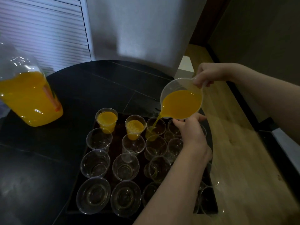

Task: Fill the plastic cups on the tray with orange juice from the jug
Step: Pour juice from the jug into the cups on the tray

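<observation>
With right hand [209, 75] fingers clamped on the clear plastic measuring jug [181, 101] at centre-right, left hand [190, 132] fingers steadying beneath, over-tilting could splash past the third clear plastic cup [155, 127] onto the dark tray [73, 207].

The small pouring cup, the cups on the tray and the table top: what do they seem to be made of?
Small pouring cup: frosted, translucent plastic, probably; the juice shows dimly through its wall.
Cups: clear, glossy thin plastic; the dark tray shows through them.
Table top: black, smooth, faintly reflective, with thin seam lines; stone or laminate, I cannot tell.
</observation>
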